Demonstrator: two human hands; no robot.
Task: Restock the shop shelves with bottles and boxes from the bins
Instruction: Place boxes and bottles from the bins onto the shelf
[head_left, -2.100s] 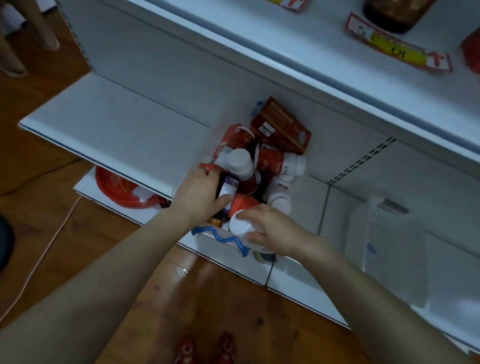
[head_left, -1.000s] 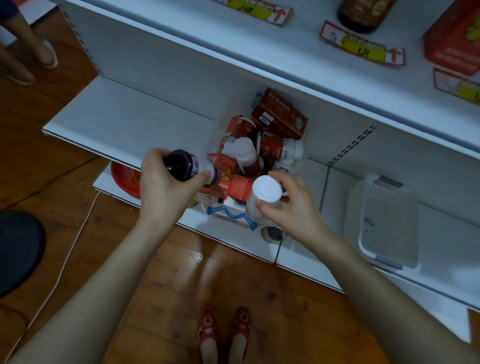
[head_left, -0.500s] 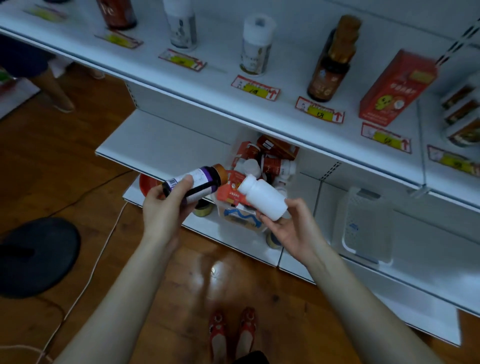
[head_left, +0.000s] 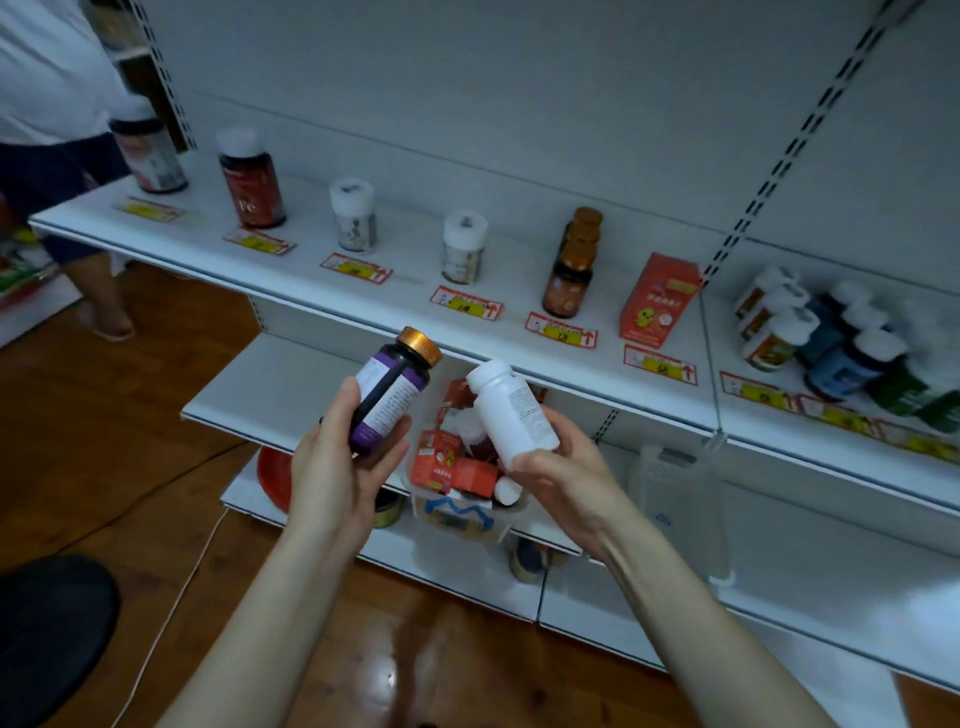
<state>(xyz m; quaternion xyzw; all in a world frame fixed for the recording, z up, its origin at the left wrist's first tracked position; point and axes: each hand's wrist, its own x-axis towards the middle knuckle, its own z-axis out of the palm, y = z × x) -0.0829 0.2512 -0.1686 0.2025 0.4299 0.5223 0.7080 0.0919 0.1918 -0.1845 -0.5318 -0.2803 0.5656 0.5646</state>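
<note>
Head view: left hand (head_left: 337, 467) has fingers (head_left: 344, 402) clamped round a purple-labelled bottle (head_left: 389, 397), at 11 o'clock from the bin (head_left: 457, 522). The right hand (head_left: 563, 470) grips a white bottle (head_left: 511, 410) at 1 o'clock. Best to stand each upright on the upper shelf (head_left: 405, 296), behind a matching price tag (head_left: 466, 303), label outward.

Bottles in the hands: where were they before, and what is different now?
Both came out of the bin. The left hand gripped the purple-labelled bottle and lifted it; the right hand lifted the white bottle. Both bottles are now held up, tilted, above the bin. The bin stayed where it was, still holding red boxes.
</note>
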